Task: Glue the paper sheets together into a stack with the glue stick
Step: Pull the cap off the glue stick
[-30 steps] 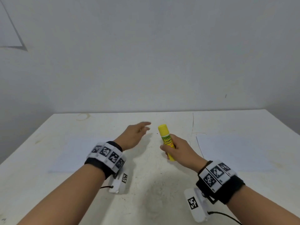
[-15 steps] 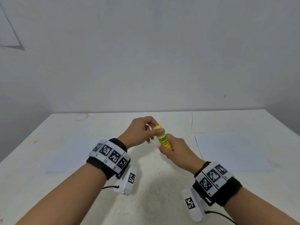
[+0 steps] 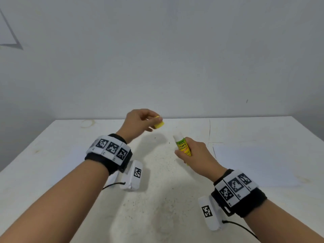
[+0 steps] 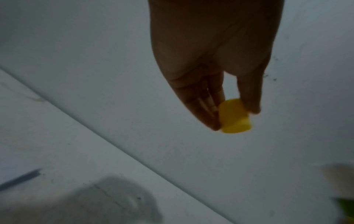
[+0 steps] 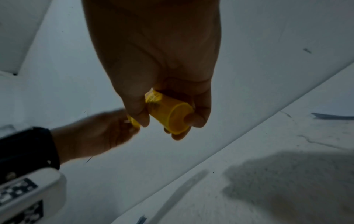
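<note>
The left hand [image 3: 138, 122] is raised above the far middle of the table [image 3: 157, 199], its thumb and fingertips pinching the yellow cap [image 3: 159, 124] of the glue stick; the left wrist view shows the cap [image 4: 234, 116] held between the thumb on one side and the gathered fingers on the other. The right hand [image 3: 196, 155] is lower and nearer, just right of the table's middle, with its fingers wrapped round the lower body of the glue stick [image 3: 182, 146]. The stick tilts up and to the left, and its uncapped whitish tip points toward the cap, a clear gap between the two. From the right wrist view the stick's yellow base [image 5: 170, 116] faces the camera, clasped by thumb and fingers, with the left hand [image 5: 99, 133] beyond it.

Both wrists carry black bands with black-and-white marker tags and a white camera unit below. One paper sheet [image 3: 254, 163] lies flat near the right edge of the table, another sheet [image 3: 70, 156] near the left edge, partly hidden by the left forearm. A plain pale wall rises behind the far edge.
</note>
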Available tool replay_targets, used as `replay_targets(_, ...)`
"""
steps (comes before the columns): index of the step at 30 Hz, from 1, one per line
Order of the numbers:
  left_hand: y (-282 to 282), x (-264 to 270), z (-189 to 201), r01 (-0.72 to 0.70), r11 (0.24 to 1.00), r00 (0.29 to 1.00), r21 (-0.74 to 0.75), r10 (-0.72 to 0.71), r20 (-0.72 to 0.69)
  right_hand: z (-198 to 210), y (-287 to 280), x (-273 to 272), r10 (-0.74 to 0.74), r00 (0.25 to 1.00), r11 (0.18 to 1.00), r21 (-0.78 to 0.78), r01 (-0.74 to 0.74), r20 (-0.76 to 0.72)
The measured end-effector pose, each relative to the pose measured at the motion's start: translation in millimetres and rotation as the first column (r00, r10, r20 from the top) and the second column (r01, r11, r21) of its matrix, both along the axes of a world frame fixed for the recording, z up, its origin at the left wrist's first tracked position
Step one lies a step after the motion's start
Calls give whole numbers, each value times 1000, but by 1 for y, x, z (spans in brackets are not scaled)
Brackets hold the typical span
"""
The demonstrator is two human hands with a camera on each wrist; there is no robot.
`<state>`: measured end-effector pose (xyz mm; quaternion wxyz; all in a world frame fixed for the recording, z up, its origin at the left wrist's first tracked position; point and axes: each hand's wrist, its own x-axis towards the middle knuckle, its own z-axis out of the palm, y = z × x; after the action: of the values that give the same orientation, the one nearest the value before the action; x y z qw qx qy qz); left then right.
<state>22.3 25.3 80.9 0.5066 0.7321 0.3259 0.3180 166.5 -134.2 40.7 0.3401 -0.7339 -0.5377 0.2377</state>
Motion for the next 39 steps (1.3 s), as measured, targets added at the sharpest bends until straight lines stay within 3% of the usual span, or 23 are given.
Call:
replay_targets(3, 33, -1, -15, -113, 985, 962, 130, 141, -234, 4, -1, 11, -12, 999, 999, 42, 14, -45)
replay_targets(6, 66, 9, -33, -93, 967, 848, 236, 201, -491, 5, 0, 18, 8, 998, 998, 67, -4, -59)
replay_targets(9, 88, 18, -50, -101, 968, 738, 231, 229, -635, 4, 1, 22, 43, 997, 995, 89, -37, -68)
replay_targets(14, 100, 30, -72, -114, 956, 651, 272, 278, -706, 1, 6, 26, 112, 989, 987, 130, -99, -92)
replay_targets(22, 111, 23, -92, -156, 927, 672, 343, 353, -650, -4, 18, 27, 182, 981, 979, 108, -175, -64)
replay_targets(25, 115, 19, -88, -59, 944, 662, 325, 281, -695, -7, 21, 27, 188, 981, 980, 80, -184, -52)
replay_targets(27, 111, 18, -74, -49, 900, 729, 432, 328, -600, -8, 23, 29, 159, 986, 986, 67, -155, -52)
replay_targets(29, 96, 19, -56, -197, 823, 874, 533, 394, -285, -8, 26, 31, 107, 992, 992, 73, -102, -72)
replay_targets(30, 85, 19, -47, -269, 829, 922, 489, 369, -118, -7, 28, 30, 79, 993, 994, 88, -72, -84)
replay_targets(32, 54, 21, -33, -260, 926, 966, 272, 249, 75, -3, 32, 26, 25, 994, 991, 133, -11, -106)
replay_targets(34, 20, 21, -25, -144, 989, 979, 27, 139, 151, 0, 38, 18, -25, 992, 980, 194, 49, -122)
replay_targets(37, -22, 19, -25, -8, 961, 977, -276, 66, 201, -1, 46, 5, -93, 987, 957, 264, 124, -128)
replay_targets(39, -39, 17, -29, 71, 927, 972, -367, 18, 233, -2, 48, -3, -109, 986, 946, 290, 142, -129)
